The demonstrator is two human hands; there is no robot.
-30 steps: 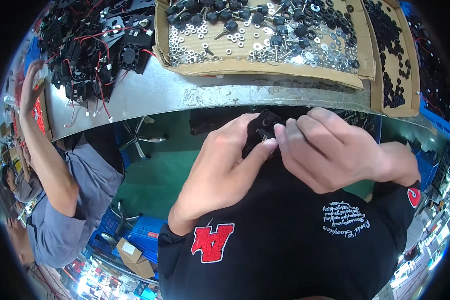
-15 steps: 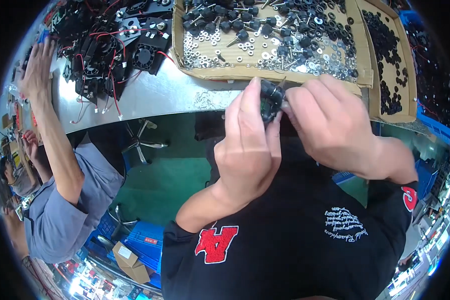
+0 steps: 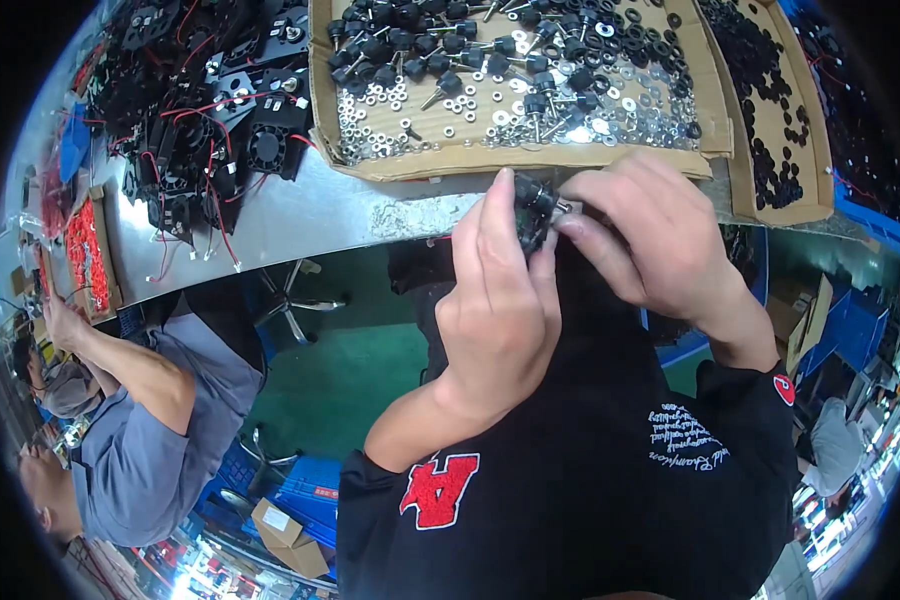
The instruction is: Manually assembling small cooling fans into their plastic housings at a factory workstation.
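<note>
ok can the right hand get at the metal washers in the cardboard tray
Likely yes: the right hand is beside the near edge of the cardboard tray, and the metal washers lie uncovered, though its fingertips are by the black part in the left hand.

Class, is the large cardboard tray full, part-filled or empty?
Part-filled: the cardboard tray holds black knobs, small silver rings and dark rings, with bare cardboard showing between them.

You wore black short-sleeved shirt (image 3: 570, 500): white-edged fuzzy red patch (image 3: 436, 494) at left, white cursive lettering (image 3: 686, 438) at right, small red-and-white patch (image 3: 784, 390) on right sleeve (image 3: 745, 410).
</note>
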